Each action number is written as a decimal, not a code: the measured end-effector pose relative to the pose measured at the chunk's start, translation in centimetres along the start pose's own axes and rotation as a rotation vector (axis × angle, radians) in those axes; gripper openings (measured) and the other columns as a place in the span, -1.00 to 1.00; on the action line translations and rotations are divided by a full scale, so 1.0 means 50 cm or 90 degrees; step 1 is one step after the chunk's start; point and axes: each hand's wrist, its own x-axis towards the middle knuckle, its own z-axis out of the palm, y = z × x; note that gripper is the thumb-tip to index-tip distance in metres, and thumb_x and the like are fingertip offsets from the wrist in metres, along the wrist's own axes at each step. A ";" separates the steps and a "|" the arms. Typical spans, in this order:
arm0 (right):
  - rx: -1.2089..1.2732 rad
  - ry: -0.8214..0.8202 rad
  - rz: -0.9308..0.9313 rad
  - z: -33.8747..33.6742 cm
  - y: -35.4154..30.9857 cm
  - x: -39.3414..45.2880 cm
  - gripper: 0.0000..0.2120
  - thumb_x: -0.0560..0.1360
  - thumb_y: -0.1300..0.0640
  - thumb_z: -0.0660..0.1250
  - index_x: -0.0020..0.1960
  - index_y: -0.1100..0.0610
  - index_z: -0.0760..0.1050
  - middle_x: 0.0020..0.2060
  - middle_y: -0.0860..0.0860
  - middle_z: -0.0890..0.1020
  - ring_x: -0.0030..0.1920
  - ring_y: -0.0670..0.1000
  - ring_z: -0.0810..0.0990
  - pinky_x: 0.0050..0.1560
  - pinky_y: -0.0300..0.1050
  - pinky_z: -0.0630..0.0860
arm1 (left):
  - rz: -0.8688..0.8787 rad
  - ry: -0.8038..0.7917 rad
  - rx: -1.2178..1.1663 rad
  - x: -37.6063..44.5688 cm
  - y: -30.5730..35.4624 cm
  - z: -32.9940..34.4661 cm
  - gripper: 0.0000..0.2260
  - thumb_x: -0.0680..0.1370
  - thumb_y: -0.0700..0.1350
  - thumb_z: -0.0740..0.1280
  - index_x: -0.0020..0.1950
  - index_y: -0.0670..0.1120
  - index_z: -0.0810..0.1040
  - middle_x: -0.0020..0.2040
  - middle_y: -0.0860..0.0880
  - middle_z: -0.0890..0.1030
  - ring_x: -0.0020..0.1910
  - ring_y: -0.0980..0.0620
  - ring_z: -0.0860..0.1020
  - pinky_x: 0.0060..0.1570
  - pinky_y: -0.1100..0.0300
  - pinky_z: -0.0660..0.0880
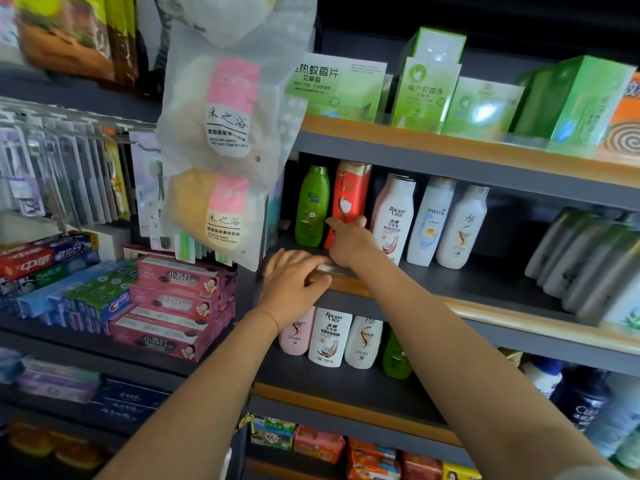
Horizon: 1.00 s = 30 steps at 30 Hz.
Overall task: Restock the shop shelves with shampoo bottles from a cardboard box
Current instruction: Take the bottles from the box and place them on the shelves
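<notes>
**Inspector:** Nearest the camera, the left hand [292,282] lies flat on the wooden front lip of the grey middle shelf [502,315], fingers straight, gripping nothing. Beyond it, the right hand [349,242] reaches over that lip; its fingers touch the lower front of the tall red shampoo bottle with the gold cap [349,199]. Whether they curl round it I cannot tell.

**Assistant:** Where does the bottle stand?

**Inspector:** Upright on the middle shelf, touching or just beside the green plastic shampoo bottle [311,206] to its left, with the pink-and-white shampoo bottle [394,216] close on its right. No cardboard box is in view.

**Assistant:** Risks?

**Inspector:** In my judgement, a sideways push would tip the red bottle into the green one. The hanging clear bag of bath sponges [225,140] crowds the left approach and could snag a withdrawing arm.

**Assistant:** Free room?

**Inspector:** Bare shelf lies in front of the row, and farther right before the slanted white bottles [581,265]. Headroom under the upper shelf is slim.
</notes>
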 end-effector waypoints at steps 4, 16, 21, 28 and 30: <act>0.005 0.008 0.008 0.005 -0.003 0.011 -0.37 0.56 0.27 0.14 0.55 -0.10 0.12 0.41 0.30 0.11 0.25 0.30 0.51 0.25 0.06 0.48 | 0.001 0.004 0.000 -0.001 0.001 0.000 -0.57 0.51 0.17 0.12 0.31 0.12 0.53 0.16 0.14 0.53 0.31 0.10 0.36 0.48 0.18 -0.10; 0.017 0.045 0.013 0.007 0.010 0.014 -0.48 0.56 0.24 0.16 0.49 -0.03 0.19 0.35 0.28 0.18 0.20 0.31 0.53 0.17 0.03 0.49 | 0.004 0.008 -0.005 -0.002 -0.002 0.000 -0.69 0.60 0.11 0.23 0.31 0.12 0.53 0.17 0.13 0.53 0.32 0.09 0.35 0.46 0.20 -0.12; 0.040 0.043 0.015 0.004 0.014 0.014 -0.48 0.58 0.21 0.17 0.51 -0.03 0.20 0.35 0.29 0.21 0.20 0.30 0.52 0.19 0.02 0.48 | 0.005 -0.005 0.000 -0.003 0.000 -0.002 -0.62 0.54 0.16 0.16 0.30 0.13 0.54 0.15 0.14 0.53 0.31 0.10 0.35 0.46 0.20 -0.12; 0.309 0.225 -0.088 -0.016 0.049 -0.063 -0.63 0.58 0.14 0.23 0.38 0.04 0.46 0.16 0.21 0.59 0.19 0.15 0.53 0.15 -0.13 0.43 | 0.002 -0.007 0.007 -0.003 0.002 -0.002 -0.63 0.56 0.16 0.16 0.32 0.14 0.53 0.11 0.20 0.47 0.31 0.09 0.34 0.48 0.14 -0.07; 0.468 0.243 -0.119 -0.015 0.052 -0.120 -0.80 0.58 0.17 0.23 0.12 0.07 0.59 -0.04 0.09 0.65 -0.05 0.11 0.64 -0.03 -0.14 0.56 | 0.017 -0.001 0.017 -0.005 0.002 -0.003 -0.62 0.58 0.13 0.16 0.37 0.11 0.50 0.21 0.13 0.51 0.36 0.06 0.33 0.51 0.10 -0.07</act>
